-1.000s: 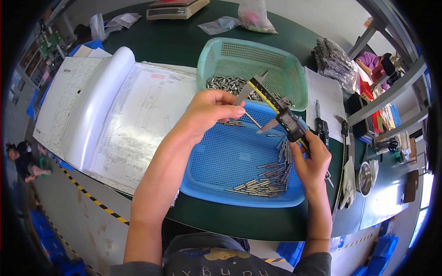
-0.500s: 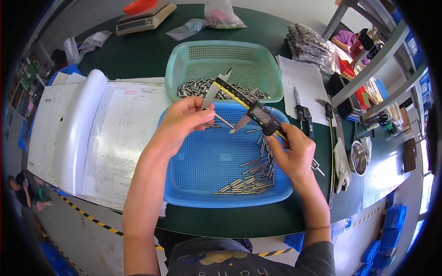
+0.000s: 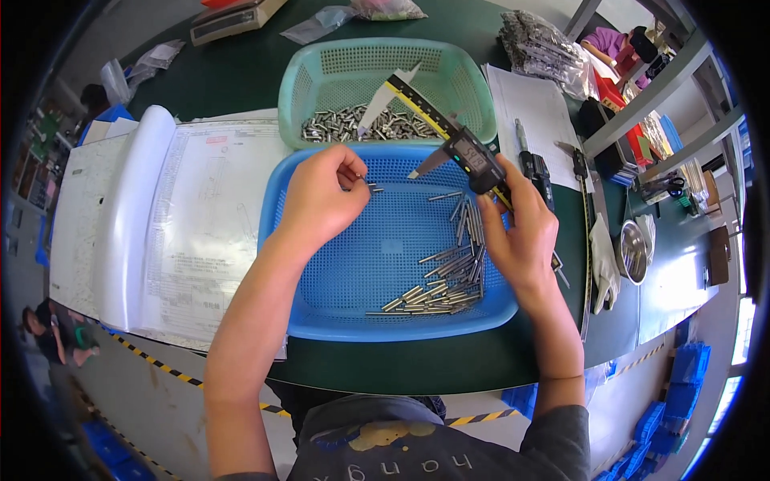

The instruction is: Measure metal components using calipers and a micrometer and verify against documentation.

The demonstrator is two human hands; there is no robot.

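My right hand (image 3: pixel 523 228) grips a digital caliper (image 3: pixel 476 159) by its display end, its jaws spread with nothing between them. The caliper slants over the border between a blue mesh basket (image 3: pixel 353 272) and a green one behind it. At the blue basket's back left, my left hand (image 3: pixel 321 200) has its fingers curled together; whatever they pinch is mostly hidden. A few metal pins (image 3: pixel 376 189) lie just beside those fingertips. More slim metal pins (image 3: pixel 441 295) are heaped along the blue basket's right side and front right.
The green basket (image 3: pixel 385 50) holds many short metal parts (image 3: pixel 345 124). Drawings in a plastic sleeve (image 3: pixel 212 232) lie left. On the right are another measuring tool (image 3: pixel 536 172), a second caliper (image 3: pixel 579 164), gloves (image 3: pixel 603 264) and a metal bowl (image 3: pixel 632 252). Bagged parts (image 3: pixel 537 48) sit behind.
The pin that was between the caliper jaws is out of them. My left hand has drawn away from the caliper and curled its fingers. The view has shifted, so the baskets appear higher.
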